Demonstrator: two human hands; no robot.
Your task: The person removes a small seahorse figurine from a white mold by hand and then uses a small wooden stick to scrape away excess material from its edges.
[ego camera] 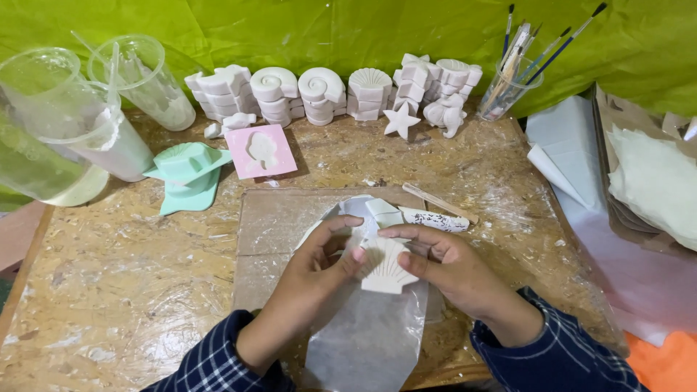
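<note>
Both hands hold a white plaster scallop-shell cast [385,267] over a sheet of clear plastic film [370,334] on a cardboard mat [272,218]. My left hand [312,279] grips the shell's left edge, thumb pressed on its ribbed face. My right hand [446,265] grips its right side, fingers curled over the top. A second white plaster piece [381,213] lies on the film just beyond the fingers.
Rows of white plaster shell and starfish casts [334,91] line the back edge. A pink mould [260,151] and mint-green moulds [187,174] lie at left near clear plastic cups [80,123]. A wooden stick [439,203], a brush jar [508,87] and papers [581,152] are right.
</note>
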